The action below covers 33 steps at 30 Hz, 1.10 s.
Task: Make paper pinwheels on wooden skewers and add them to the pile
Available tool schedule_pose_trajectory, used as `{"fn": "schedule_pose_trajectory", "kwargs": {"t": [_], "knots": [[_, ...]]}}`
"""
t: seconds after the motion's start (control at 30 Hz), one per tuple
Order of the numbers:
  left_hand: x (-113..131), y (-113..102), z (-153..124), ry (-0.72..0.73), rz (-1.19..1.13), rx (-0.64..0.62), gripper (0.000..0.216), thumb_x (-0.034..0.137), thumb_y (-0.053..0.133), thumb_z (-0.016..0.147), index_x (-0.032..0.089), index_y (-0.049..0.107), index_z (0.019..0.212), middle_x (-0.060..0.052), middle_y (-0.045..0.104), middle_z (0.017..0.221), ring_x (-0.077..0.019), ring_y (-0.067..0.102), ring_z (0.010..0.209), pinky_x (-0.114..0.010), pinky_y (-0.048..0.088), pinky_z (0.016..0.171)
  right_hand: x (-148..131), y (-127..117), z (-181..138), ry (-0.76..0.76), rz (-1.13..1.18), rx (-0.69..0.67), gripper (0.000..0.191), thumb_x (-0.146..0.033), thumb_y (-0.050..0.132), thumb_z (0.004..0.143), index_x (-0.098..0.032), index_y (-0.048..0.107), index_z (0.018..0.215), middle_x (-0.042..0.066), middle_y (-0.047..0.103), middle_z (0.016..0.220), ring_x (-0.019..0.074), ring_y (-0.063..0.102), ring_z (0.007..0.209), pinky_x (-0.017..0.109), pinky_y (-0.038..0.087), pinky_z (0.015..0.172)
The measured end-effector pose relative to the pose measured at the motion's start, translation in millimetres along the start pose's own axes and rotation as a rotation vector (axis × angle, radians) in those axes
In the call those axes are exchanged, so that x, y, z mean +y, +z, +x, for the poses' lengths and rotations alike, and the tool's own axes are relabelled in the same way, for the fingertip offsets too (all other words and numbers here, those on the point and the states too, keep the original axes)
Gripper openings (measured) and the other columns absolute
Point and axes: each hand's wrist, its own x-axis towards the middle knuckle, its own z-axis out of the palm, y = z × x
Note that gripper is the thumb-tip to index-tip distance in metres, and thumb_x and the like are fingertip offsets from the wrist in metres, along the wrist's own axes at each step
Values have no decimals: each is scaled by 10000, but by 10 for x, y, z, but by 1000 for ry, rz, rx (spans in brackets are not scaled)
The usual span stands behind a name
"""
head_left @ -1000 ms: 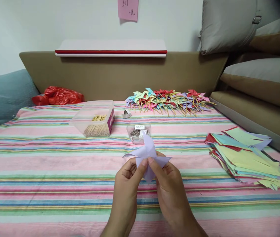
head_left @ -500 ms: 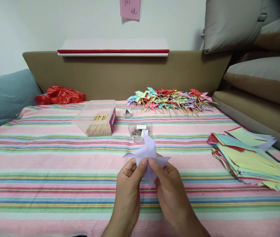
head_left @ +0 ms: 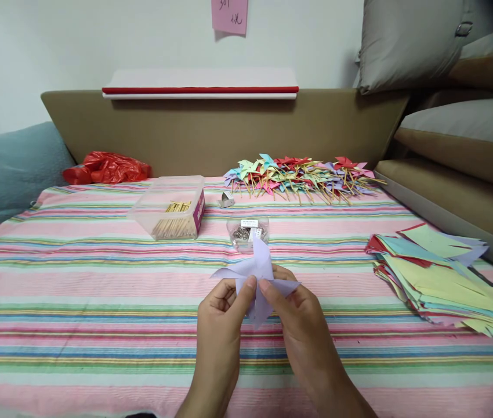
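A lilac paper pinwheel (head_left: 258, 268) is held up over the striped cloth, pinched at its centre from both sides. My left hand (head_left: 219, 325) closes thumb and fingers on its left part. My right hand (head_left: 299, 316) pinches it from the right, thumb tip meeting the left thumb. Just beyond the pinwheel lies a small clear box of metal pins (head_left: 246, 232). A clear plastic tub of wooden sticks (head_left: 172, 215) stands further back to the left.
A heap of finished coloured pinwheels on sticks (head_left: 301, 177) lies at the back. A stack of cut coloured paper squares (head_left: 440, 278) sits at the right. A red plastic bag (head_left: 107, 168) lies back left. A small metal clip (head_left: 225, 201) rests beside the tub.
Both hands shifted slightly on the pinwheel; its left wing sits a little lower and further left. The view barely moved.
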Motion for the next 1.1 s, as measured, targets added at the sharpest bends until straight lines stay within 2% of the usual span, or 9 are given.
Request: {"fn": "schedule_pose_trajectory", "kwargs": {"t": [0.17,0.27,0.37,0.43,0.5,0.63,0.8,0.97,1.1], "knots": [[51,-43,64,-55,-119,55,191,343,812,785,166,755,828,-6,669,788,-115,559,733,-183,460,628,-68,-100,15,-106,-197,63,327,-503,560,927,-245,642,1110,67,677,1106,239,625,982,398,494,857],[80,-72,99,-68,-188,84,223,344,836,754,162,769,864,-19,693,834,-124,594,756,-187,482,632,-103,-214,15,-406,-540,48,196,-324,548,940,-280,576,1128,79,558,1335,270,549,1214,461,456,986],[88,-91,107,-86,-214,84,237,352,843,743,161,773,865,-30,719,861,-131,620,759,-195,503,641,-124,-302,21,-771,-997,-76,284,-129,572,889,-289,574,1123,91,431,1428,294,417,1355,502,417,1051],[84,-96,103,-102,-207,81,236,343,842,743,160,777,877,-30,728,856,-124,621,732,-190,506,630,-125,-324,26,-906,-1178,-152,350,-88,593,877,-299,594,1157,95,372,1458,305,397,1358,514,425,1048],[78,-96,99,-108,-200,74,218,328,840,746,161,776,871,-22,727,830,-112,613,698,-179,498,608,-124,-322,26,-955,-1245,-187,336,-97,626,874,-302,626,1139,93,340,1467,309,406,1335,518,442,1032],[77,-93,100,-100,-180,64,199,325,835,749,155,761,820,-19,712,776,-110,600,664,-180,480,584,-147,-299,13,-979,-1234,-204,173,-142,658,879,-287,692,966,74,373,1442,314,426,1314,517,438,1031],[85,-90,95,-75,-158,62,192,302,849,728,147,737,750,-14,692,729,-114,580,650,-201,472,608,-188,-281,-7,-936,-1161,-200,109,-188,682,887,-286,728,872,61,451,1407,307,454,1294,496,430,1028],[69,-89,75,-38,-87,48,201,299,840,745,161,708,684,18,624,664,-97,507,636,-189,412,597,-160,-221,-33,-609,-909,-86,96,-315,657,912,-307,739,862,63,543,1349,300,462,1320,500,431,1029],[65,-77,49,-32,-14,11,254,325,821,768,167,667,642,37,524,612,-95,412,600,-200,360,565,-134,-200,-26,-398,-673,26,140,-403,703,862,-279,740,808,76,566,1322,304,491,1307,507,410,1068]]}}
